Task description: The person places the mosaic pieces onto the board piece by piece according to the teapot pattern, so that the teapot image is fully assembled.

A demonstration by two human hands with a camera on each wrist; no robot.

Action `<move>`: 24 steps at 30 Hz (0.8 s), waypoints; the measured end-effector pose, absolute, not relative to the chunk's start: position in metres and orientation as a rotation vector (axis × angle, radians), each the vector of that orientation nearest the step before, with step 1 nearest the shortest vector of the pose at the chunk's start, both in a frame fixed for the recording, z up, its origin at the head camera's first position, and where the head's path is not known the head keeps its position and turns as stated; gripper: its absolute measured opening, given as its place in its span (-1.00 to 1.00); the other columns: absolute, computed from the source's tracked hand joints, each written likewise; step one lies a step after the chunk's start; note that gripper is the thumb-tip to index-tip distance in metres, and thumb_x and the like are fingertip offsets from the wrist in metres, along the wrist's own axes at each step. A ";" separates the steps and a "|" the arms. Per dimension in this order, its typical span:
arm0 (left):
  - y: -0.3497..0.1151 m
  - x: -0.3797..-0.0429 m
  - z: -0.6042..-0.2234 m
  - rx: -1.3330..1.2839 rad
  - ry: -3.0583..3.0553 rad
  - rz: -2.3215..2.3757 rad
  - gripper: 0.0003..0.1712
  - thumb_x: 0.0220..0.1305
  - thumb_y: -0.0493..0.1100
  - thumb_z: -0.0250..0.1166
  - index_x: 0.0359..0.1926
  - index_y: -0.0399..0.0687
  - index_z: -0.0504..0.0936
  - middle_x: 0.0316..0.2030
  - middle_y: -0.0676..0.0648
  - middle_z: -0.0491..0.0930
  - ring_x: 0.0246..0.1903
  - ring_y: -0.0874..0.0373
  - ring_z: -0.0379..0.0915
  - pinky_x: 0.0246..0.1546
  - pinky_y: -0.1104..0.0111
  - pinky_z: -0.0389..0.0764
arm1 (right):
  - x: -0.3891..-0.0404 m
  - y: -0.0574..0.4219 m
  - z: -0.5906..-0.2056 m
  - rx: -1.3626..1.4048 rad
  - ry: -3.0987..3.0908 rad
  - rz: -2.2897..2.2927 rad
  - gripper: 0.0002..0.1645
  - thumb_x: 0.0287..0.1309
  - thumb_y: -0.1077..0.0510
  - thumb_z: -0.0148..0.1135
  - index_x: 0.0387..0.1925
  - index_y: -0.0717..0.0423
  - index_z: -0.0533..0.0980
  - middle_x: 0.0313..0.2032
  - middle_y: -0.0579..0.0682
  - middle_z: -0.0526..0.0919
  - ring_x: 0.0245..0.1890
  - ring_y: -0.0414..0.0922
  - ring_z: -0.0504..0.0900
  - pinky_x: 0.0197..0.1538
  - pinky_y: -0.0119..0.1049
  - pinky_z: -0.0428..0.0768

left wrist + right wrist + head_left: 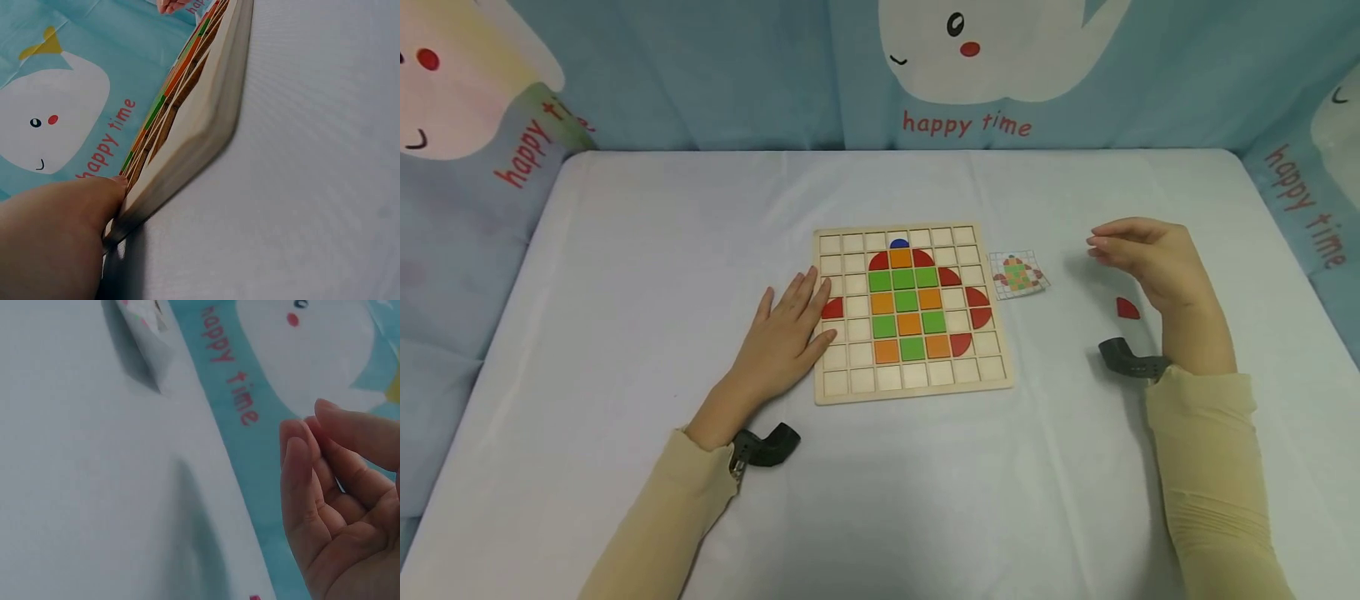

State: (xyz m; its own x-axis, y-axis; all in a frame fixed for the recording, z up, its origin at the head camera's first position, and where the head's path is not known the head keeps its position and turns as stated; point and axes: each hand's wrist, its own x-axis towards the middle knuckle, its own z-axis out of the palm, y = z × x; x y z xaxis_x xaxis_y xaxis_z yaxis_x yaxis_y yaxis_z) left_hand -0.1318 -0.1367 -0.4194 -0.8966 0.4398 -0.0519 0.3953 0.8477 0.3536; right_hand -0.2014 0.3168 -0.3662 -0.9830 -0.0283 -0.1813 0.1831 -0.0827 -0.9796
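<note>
A wooden grid board lies on the table with green, orange, red and blue pieces in its cells. My left hand rests along its left edge, fingers spread; the left wrist view shows the thumb against the board's side. A red quarter-round piece sits by these fingertips. Over the table to the right, my right hand is raised, its fingers loosely bent. Nothing shows between thumb and fingers in the right wrist view. Below it on the cloth lies another red quarter-round piece.
A small paper card printed with a coloured grid pattern lies beside the board's right edge, one corner curling up. White cloth covers the table. A blue printed curtain hangs behind it. Each wrist carries a black camera mount.
</note>
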 end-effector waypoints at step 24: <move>-0.136 -0.131 -0.417 0.657 2.891 0.524 -0.22 0.43 0.11 -0.05 0.48 -0.12 -0.10 0.47 -0.15 -0.24 0.44 -0.01 -0.37 0.34 -0.03 -0.38 | -0.198 0.372 -0.372 0.584 1.956 -2.411 -0.91 0.02 0.42 0.31 -0.39 0.30 0.68 -0.42 0.01 0.67 -0.50 -0.13 0.69 -0.31 -0.43 0.62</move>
